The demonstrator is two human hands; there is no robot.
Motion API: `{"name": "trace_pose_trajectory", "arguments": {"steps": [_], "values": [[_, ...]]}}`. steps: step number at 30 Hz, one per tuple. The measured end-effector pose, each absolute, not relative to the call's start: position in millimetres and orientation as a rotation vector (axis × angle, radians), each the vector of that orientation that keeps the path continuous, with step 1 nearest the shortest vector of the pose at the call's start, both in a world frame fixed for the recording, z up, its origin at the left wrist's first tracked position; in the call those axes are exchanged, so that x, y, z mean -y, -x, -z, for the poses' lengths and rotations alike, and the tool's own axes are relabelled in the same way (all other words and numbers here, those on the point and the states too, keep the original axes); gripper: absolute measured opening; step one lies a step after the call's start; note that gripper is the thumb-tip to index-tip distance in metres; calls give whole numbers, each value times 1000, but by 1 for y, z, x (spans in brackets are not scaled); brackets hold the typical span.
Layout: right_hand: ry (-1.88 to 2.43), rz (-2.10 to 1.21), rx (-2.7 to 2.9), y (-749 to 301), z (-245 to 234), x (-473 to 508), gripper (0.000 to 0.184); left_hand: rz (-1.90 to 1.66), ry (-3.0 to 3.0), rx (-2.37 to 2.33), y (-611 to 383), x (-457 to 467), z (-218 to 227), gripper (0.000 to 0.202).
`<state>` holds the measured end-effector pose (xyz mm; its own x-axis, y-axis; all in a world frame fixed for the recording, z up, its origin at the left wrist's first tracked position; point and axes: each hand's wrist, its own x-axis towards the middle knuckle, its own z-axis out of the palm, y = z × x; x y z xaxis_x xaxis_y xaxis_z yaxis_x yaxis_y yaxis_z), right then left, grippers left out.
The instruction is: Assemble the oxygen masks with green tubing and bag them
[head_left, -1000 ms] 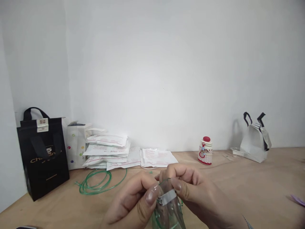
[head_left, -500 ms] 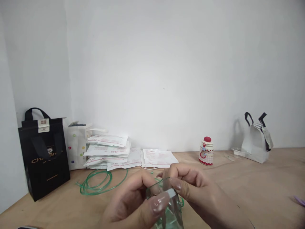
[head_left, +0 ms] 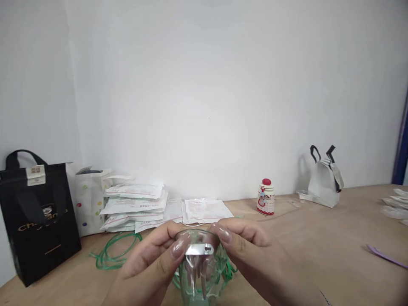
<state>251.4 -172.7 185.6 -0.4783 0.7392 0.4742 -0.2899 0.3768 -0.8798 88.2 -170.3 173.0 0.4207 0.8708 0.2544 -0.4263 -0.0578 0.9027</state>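
A clear greenish oxygen mask is held up between both hands at the bottom middle of the head view. A shiny metal nose strip with a small slot lies across its upper part. My left hand pinches the mask's left edge, thumb beside the strip's left end. On the other side, my right hand grips the upper right rim between thumb and fingers. Some fingers show blurred through the plastic. Green tubing lies behind the mask, and more coiled green tubing rests on the table to the left.
White sealed packets are stacked at the wall, beside a dotted paper bag and a black bag. Further right stand a red-and-white jar and a white bag. A purple strip and more packets lie at the far right.
The view has turned to the right. The mask is now turned so its metal strip faces me, and my hands have moved apart to its two sides.
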Motion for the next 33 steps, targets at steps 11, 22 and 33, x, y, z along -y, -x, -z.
{"name": "trace_pose_trajectory", "arguments": {"steps": [11,22,33], "values": [[616,-1055,1666,-250,-187,161,27,-1180,-1179,-460,-92,158,-167,13],[1333,-447,1841,-285,-34,67,15,-1068,-721,-863,-57,103,-38,16],[1595,-110,2050,-272,1,73,10,-1086,-762,-708,-44,100,-11,20]]}}
